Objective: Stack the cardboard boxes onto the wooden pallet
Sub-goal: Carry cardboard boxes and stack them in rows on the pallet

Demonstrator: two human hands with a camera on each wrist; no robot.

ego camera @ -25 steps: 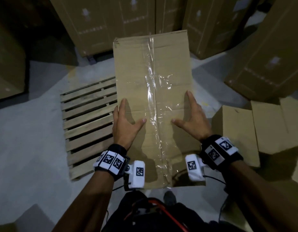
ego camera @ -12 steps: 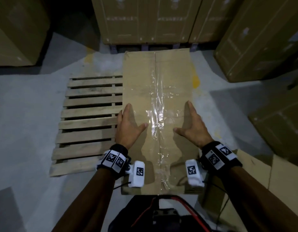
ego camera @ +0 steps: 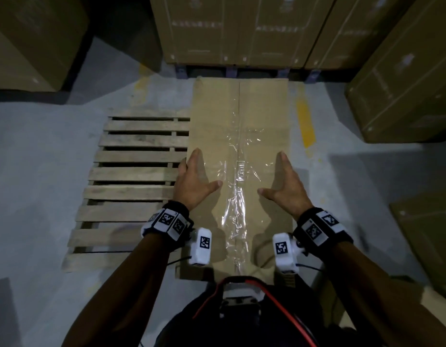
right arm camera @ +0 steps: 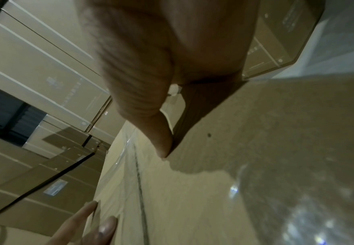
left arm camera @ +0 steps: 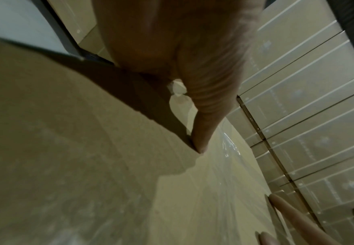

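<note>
Cardboard box (ego camera: 239, 136) clamped between flat left hand (ego camera: 191, 184), right hand (ego camera: 287, 189); above pallet (ego camera: 131, 176).

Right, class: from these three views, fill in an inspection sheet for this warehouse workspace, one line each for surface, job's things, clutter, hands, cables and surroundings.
Surface: grey concrete floor with a yellow painted mark.
Job's things: long taped cardboard box held over the right part of the wooden pallet; whether it rests on the slats cannot be told.
Clutter: flattened cardboard at the right edge.
Hands: left hand and right hand flat on the box top, fingers straight, thumbs pointing inward.
Cables: thin black leads from the wrist cameras; red cable at the person's chest.
Surroundings: stacked cartons behind, on both sides too.
</note>
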